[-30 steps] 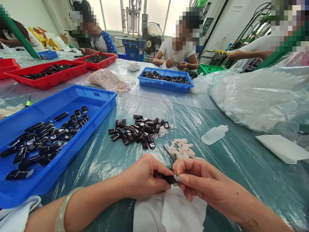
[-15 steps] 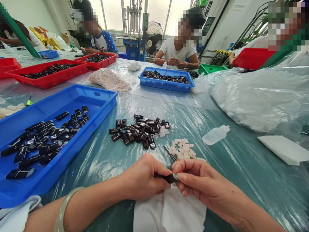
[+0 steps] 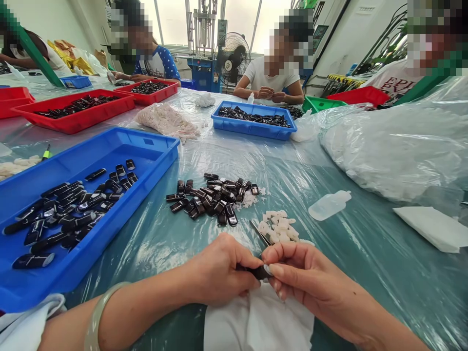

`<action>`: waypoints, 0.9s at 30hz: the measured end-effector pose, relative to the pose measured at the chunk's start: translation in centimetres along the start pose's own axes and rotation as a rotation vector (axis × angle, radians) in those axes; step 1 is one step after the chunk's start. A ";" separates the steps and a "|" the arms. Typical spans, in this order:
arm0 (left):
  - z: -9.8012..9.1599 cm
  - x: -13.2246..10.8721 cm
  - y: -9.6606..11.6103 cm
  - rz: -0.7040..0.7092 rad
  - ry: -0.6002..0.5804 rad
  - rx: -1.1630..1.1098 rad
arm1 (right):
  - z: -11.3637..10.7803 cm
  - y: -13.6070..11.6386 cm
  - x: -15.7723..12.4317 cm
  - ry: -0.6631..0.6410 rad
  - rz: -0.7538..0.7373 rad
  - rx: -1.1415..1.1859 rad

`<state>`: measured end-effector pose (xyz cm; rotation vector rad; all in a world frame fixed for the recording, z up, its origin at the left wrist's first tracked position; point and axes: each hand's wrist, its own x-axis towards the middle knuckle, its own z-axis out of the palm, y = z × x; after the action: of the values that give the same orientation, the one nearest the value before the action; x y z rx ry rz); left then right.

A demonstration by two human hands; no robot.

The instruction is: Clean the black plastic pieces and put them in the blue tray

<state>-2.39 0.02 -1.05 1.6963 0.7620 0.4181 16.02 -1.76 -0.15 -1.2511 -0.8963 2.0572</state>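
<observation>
My left hand (image 3: 223,270) is closed around a small glossy black casing (image 3: 259,273), with much of it hidden by the fingers. My right hand (image 3: 305,275) pinches a small whitish piece (image 3: 268,269) against the casing's right end. Both hands meet above a white cloth (image 3: 252,321). Just beyond the fingertips lie metal tweezers (image 3: 259,231) beside a heap of small white pieces (image 3: 280,225). Farther off is a pile of similar black casings (image 3: 215,197), with white bits at its right edge.
At left stands a blue tray (image 3: 161,146) holding more black casings. A translucent squeeze bottle (image 3: 329,204) lies on its side at right, near a folded white sheet (image 3: 427,226) and a large plastic bag (image 3: 398,151). Across the table, several people work by red trays (image 3: 69,127) and another blue tray (image 3: 252,132).
My hands keep almost the same grip on the casing. At far right, a co-worker's red tray has been lowered and that person's shirt shows more. The view shifts slightly.
</observation>
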 end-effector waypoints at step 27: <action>0.0 -0.1 0.5 -0.263 -0.050 -0.336 | 0.5 -0.3 0.1 0.006 0.010 0.139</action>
<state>-2.31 -0.09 -0.58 1.2699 0.8153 0.2995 15.56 -1.63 0.20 -1.1893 -0.7316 2.0840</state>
